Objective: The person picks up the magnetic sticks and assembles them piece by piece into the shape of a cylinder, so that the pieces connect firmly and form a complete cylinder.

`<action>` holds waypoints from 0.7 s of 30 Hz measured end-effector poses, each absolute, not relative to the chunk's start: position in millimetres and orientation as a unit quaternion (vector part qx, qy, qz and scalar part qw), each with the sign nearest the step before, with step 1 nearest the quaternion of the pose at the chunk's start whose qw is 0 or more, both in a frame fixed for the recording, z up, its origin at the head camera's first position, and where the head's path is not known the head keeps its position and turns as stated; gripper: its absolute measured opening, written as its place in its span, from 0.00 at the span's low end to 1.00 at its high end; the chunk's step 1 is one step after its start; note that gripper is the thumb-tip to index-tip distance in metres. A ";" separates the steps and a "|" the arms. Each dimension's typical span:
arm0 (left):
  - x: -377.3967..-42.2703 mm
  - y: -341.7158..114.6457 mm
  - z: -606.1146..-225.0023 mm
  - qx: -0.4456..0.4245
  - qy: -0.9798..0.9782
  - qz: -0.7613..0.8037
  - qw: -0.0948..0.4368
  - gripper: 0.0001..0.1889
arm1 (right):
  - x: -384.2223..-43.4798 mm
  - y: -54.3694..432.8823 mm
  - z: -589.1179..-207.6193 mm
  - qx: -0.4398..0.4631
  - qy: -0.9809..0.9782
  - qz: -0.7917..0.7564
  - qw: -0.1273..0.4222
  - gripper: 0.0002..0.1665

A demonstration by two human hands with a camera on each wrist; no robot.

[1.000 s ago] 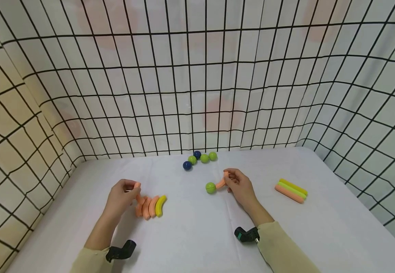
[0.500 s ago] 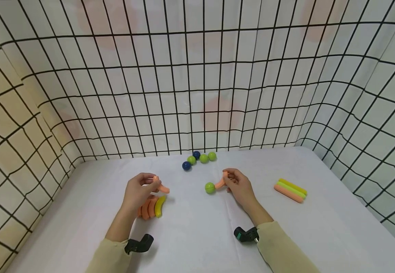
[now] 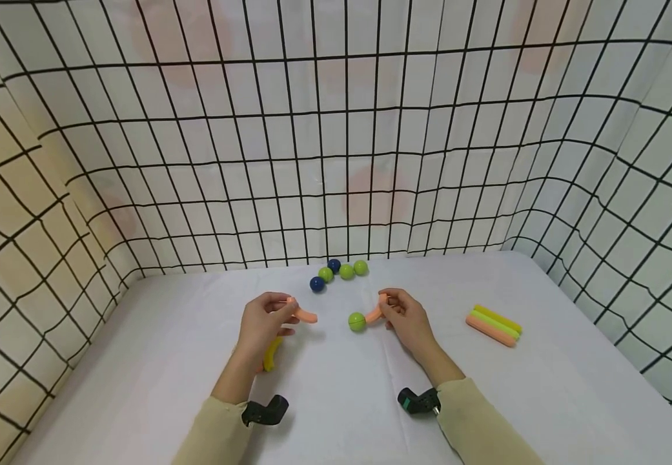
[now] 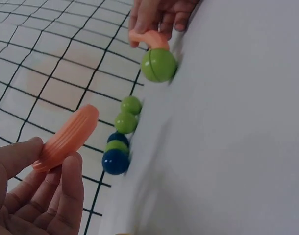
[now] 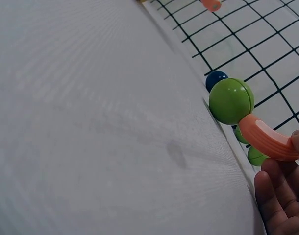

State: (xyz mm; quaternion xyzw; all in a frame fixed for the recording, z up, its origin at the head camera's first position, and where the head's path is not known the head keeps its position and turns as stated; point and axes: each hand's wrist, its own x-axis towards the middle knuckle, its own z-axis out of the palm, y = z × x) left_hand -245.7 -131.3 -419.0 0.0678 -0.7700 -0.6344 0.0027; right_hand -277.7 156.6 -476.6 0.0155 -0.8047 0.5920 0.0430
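My left hand (image 3: 266, 321) pinches a curved orange piece (image 4: 68, 138) between thumb and fingers, with its free end pointing right above the table. My right hand (image 3: 408, 320) pinches one end of another curved orange piece (image 5: 267, 138). A green ball (image 5: 232, 101) sits at the other end of that piece, held out to its left. In the head view a gap separates the left hand's piece from the green ball (image 3: 356, 321). Under my left wrist lies a curved yellow piece (image 3: 272, 354); the orange pieces beside it are mostly hidden by the hand and forearm.
Near the back edge sit loose balls, green (image 3: 346, 271) and dark blue (image 3: 317, 283). On the right lie straight sticks side by side: yellow (image 3: 498, 318), light green (image 3: 495, 324) and orange (image 3: 490, 329). A black grid on white fabric (image 3: 336, 161) walls the table's back and sides.
My left hand has lifted a curved orange piece from the row at left and carried it right, toward the green ball. The right hand has stayed nearly still with its piece.
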 end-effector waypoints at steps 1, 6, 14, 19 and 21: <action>-246.3 -128.7 -419.6 0.067 -0.768 -0.637 0.003 0.16 | -277.8 156.7 -476.8 0.016 -0.805 0.591 0.043 0.17; -251.1 -116.1 -423.6 0.060 -0.760 -0.647 0.006 0.13 | -278.5 157.1 -476.7 0.018 -0.806 0.590 0.045 0.18; -260.8 -97.0 -431.0 0.035 -0.767 -0.640 0.008 0.13 | -279.0 157.4 -475.3 0.018 -0.806 0.590 0.047 0.18; -263.0 -89.7 -436.3 0.020 -0.768 -0.640 0.007 0.13 | -279.1 157.3 -475.7 0.020 -0.806 0.590 0.047 0.17; -263.2 -87.8 -438.3 0.019 -0.769 -0.639 0.007 0.13 | -278.7 157.4 -475.3 0.022 -0.805 0.591 0.047 0.17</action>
